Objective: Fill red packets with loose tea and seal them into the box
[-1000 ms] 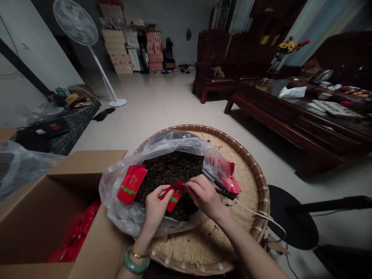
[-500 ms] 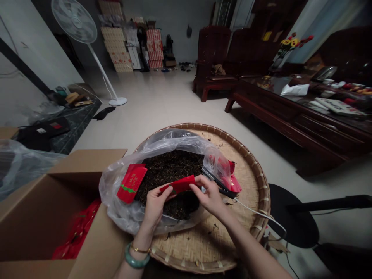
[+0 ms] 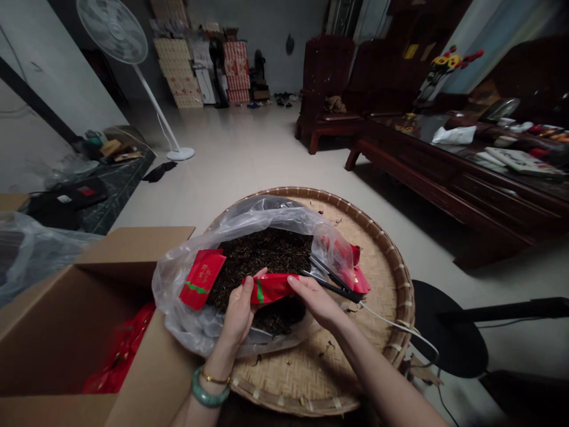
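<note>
A bag (image 3: 189, 329) lies over the left part of the tray (image 3: 320, 385), with leaves (image 3: 262, 246) in it. Packets (image 3: 202, 279) rest at the bag's left edge; another packet (image 3: 275, 289) is over the leaves, between the left grip (image 3: 240, 308) and right grip (image 3: 313, 298). A tool (image 3: 351, 294) lies by the bag's right side. Left of the tray stands a box (image 3: 146, 362). Behind, a fan (image 3: 113, 29) stands left, a table (image 3: 444, 178) right, with a chair (image 3: 326, 77) beyond.

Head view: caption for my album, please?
Left hand and right hand hold a red packet over dark leaves in a plastic bag on a woven tray.
</note>
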`<action>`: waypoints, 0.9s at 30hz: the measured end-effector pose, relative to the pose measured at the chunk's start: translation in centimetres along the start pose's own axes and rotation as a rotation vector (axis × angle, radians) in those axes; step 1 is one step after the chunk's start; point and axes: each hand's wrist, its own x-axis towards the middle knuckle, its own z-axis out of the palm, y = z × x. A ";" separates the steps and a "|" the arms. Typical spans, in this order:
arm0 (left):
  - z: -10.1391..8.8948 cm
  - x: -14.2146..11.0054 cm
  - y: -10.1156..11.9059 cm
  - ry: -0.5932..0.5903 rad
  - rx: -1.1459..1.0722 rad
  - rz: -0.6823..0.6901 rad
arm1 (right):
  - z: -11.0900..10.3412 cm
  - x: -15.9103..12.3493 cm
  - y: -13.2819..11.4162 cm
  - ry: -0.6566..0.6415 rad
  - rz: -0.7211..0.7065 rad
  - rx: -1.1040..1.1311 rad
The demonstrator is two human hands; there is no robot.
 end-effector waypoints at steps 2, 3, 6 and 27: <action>-0.5 0.3 -0.3 0.000 0.054 0.033 | 0.2 -0.1 -0.1 -0.018 0.007 0.076; -0.8 0.5 -0.4 -0.008 0.094 0.044 | 0.3 -0.2 -0.2 -0.027 0.017 0.096; -1.8 1.0 -0.4 -0.033 0.249 0.078 | 0.4 -0.2 -0.4 -0.051 0.047 0.076; -2.5 0.9 1.2 0.090 1.058 0.788 | -1.9 0.8 -2.8 0.149 -0.198 -0.338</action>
